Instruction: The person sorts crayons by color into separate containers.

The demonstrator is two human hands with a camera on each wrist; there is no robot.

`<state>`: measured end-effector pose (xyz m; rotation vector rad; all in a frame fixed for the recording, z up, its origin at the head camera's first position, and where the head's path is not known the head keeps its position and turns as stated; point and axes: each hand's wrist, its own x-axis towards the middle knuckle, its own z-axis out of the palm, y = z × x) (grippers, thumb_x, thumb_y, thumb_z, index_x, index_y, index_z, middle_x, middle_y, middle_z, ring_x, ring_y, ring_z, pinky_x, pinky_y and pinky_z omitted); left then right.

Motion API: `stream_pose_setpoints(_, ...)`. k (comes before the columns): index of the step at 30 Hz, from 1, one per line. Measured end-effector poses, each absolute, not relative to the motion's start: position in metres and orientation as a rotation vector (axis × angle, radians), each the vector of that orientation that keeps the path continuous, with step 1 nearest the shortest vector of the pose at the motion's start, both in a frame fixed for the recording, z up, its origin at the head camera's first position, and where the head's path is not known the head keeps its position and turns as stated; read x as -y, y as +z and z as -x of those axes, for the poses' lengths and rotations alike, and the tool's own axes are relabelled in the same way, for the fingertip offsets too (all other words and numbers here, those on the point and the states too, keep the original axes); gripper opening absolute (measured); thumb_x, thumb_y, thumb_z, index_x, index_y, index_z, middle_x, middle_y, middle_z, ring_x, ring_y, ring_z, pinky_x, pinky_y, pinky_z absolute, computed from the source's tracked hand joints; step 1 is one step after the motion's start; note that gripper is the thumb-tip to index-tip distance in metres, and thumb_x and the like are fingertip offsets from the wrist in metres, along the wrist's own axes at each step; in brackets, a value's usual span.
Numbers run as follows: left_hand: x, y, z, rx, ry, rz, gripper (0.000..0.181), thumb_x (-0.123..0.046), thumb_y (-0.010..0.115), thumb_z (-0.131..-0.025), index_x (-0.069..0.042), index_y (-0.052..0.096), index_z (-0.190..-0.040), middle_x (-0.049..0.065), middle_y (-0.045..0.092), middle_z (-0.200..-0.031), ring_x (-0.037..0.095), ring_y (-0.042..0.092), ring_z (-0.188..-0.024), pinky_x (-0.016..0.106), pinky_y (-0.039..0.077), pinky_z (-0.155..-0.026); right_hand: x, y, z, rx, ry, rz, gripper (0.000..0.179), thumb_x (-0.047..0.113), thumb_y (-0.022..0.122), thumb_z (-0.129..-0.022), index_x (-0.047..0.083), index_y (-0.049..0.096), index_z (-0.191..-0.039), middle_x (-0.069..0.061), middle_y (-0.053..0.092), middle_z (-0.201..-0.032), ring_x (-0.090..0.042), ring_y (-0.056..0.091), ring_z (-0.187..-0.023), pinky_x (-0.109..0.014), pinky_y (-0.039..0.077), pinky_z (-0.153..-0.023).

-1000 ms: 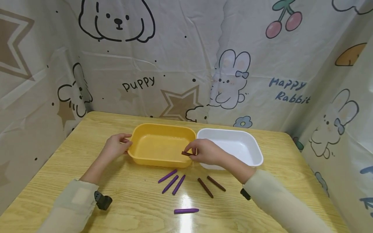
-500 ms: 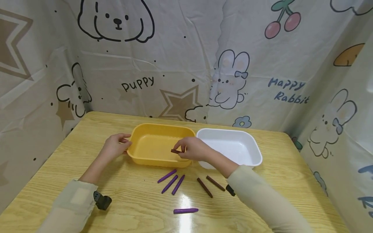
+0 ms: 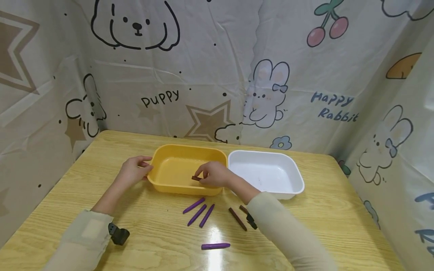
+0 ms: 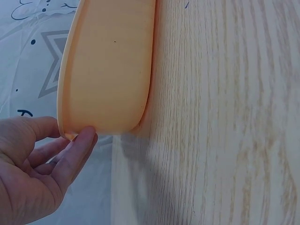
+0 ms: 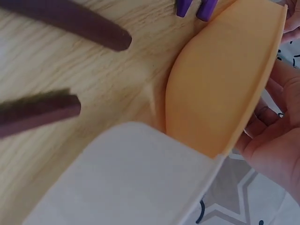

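Note:
My right hand (image 3: pixel 213 174) pinches a brown crayon (image 3: pixel 196 178) between thumb and fingers, over the inside of the yellow plastic basin (image 3: pixel 184 189). My left hand (image 3: pixel 133 170) grips that basin's left end; in the left wrist view the thumb and fingers (image 4: pixel 77 154) close on the corner of its rim. Three purple crayons (image 3: pixel 197 215) lie fanned out in front of the basin, and another purple crayon (image 3: pixel 215 246) lies nearer the front. To their right rest two brown crayons (image 3: pixel 237 219), one partly covered by the right wrist's camera. The right wrist view hides the held crayon behind the basin wall.
A white plastic basin (image 3: pixel 298 184) stands against the yellow one's right side, under the right forearm. The wooden table (image 3: pixel 162 241) has a patterned cloth (image 3: pixel 203 75) hanging behind it and at both sides. Black cameras (image 3: pixel 118 234) are strapped to the wrists.
My right hand has carried the brown crayon left from the yellow basin's right rim to over its middle, and a little lower. The left hand has kept its grip in place.

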<state>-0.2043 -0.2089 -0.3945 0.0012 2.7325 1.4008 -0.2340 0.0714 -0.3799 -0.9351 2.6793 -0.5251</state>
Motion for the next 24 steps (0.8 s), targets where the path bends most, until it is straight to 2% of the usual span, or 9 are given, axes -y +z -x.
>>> stream_pose_setpoints(8, 0.209, -0.395, 0.204, -2.722, 1.408, 0.009, 0.045, -0.012, 0.055, -0.092, 0.008, 0.046, -0.132, 0.027, 0.058, -0.108, 0.013, 0.063, -0.072, 0.033, 0.058, -0.068, -0.063, -0.39, 0.239, -2.657, -0.504, 0.954, 0.019, 0.015, 0.066, -0.084, 0.017, 0.073, -0.101, 0.0, 0.068, -0.079, -0.01, 0.052, -0.068, -0.02, 0.043, -0.063)
stream_pose_setpoints(16, 0.209, -0.394, 0.203, -2.697, 1.422, 0.022, 0.045, -0.012, 0.054, -0.093, 0.008, 0.045, -0.133, 0.026, 0.057, -0.109, 0.014, 0.063, -0.074, 0.034, 0.058, -0.07, -0.059, -0.399, 0.242, -2.627, -0.503, 0.921, 0.018, 0.015, 0.067, -0.085, 0.016, 0.073, -0.101, -0.003, 0.071, -0.092, -0.013, 0.062, -0.081, -0.022, 0.049, -0.072)
stream_pose_setpoints(24, 0.21, -0.396, 0.204, -2.688, 1.437, 0.001, 0.045, -0.011, 0.052, -0.094, 0.008, 0.044, -0.134, 0.026, 0.056, -0.11, 0.017, 0.065, -0.077, 0.035, 0.058, -0.071, -0.058, -0.405, 0.246, -2.596, -0.522, 0.864, 0.017, 0.012, 0.067, -0.084, 0.014, 0.074, -0.1, -0.003, 0.071, -0.099, -0.015, 0.064, -0.089, -0.025, 0.051, -0.077)
